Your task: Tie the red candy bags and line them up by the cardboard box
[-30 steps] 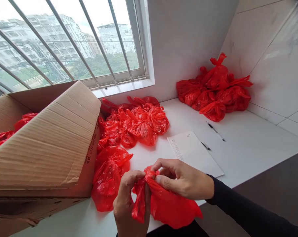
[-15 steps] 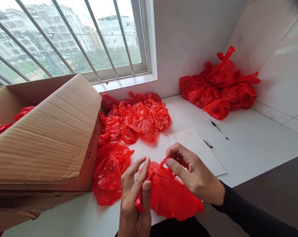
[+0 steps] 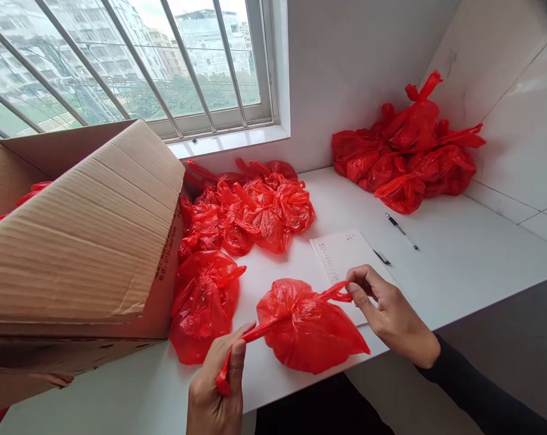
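Note:
A red plastic bag (image 3: 309, 332) rests near the table's front edge, its neck gathered into a knot in the middle. My left hand (image 3: 219, 380) is closed around one twisted handle, whose end sticks out below the thumb. The other handle is pinched between the thumb and fingers of my right hand (image 3: 382, 308). Both handles are stretched apart to the sides. What the bag contains cannot be made out. Just left of it sits another knotted red bag (image 3: 203, 308).
An open cardboard box (image 3: 87, 241) with red bags inside stands at left. More tied bags (image 3: 255, 211) lie below the barred window, and a pile (image 3: 404, 151) fills the back right corner. A sheet of paper (image 3: 346, 254), a pen (image 3: 402, 231) and a pen cap (image 3: 382, 257) lie at right.
My hands have moved apart, the left one down and leftward, the right one rightward. The bag's handles are now pulled out straight, and its knot shows in the open.

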A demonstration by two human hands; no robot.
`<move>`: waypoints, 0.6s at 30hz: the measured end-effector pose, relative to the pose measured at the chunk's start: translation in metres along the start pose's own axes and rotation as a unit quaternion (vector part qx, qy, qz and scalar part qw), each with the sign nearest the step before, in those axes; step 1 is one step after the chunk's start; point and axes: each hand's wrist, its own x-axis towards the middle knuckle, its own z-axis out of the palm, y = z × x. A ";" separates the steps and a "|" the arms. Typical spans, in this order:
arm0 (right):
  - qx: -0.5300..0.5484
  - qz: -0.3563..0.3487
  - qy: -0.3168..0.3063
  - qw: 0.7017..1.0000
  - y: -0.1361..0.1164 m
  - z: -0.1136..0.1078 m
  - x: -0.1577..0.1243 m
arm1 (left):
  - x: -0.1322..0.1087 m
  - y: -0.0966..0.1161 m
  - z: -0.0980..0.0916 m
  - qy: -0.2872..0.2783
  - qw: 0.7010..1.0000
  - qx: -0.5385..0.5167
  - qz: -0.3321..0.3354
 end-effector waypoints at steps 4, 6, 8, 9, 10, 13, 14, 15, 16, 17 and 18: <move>0.141 0.007 -0.013 0.990 -0.020 0.009 -0.003 | 0.003 0.014 0.019 0.035 0.997 -0.063 0.023; 0.190 -0.003 -0.010 0.982 -0.030 0.016 -0.004 | 0.008 0.022 0.032 -0.016 0.997 -0.036 0.072; 0.210 -0.022 0.000 0.977 -0.033 0.026 -0.005 | 0.012 0.028 0.045 -0.067 0.988 0.013 0.137; 0.215 -0.034 0.003 0.976 -0.032 0.032 -0.005 | 0.013 0.030 0.052 -0.081 0.981 0.039 0.170; 0.214 -0.043 0.009 0.976 -0.028 0.038 -0.006 | 0.015 0.030 0.058 -0.088 0.973 0.064 0.203; 0.166 -0.062 0.047 0.983 -0.010 0.055 -0.009 | 0.015 0.024 0.072 -0.091 0.951 0.142 0.260; 0.138 -0.067 0.063 0.986 -0.003 0.060 -0.010 | 0.014 0.020 0.076 -0.092 0.944 0.175 0.266; 0.108 -0.074 0.076 0.988 0.004 0.064 -0.012 | 0.012 0.016 0.079 -0.091 0.936 0.205 0.271; 0.079 -0.084 0.086 0.990 0.010 0.067 -0.015 | 0.011 0.012 0.082 -0.090 0.929 0.230 0.276; 0.051 -0.094 0.093 0.990 0.015 0.070 -0.017 | 0.010 0.009 0.085 -0.089 0.924 0.248 0.279; 0.022 -0.102 0.096 0.990 0.020 0.072 -0.019 | 0.009 0.006 0.088 -0.089 0.920 0.258 0.282</move>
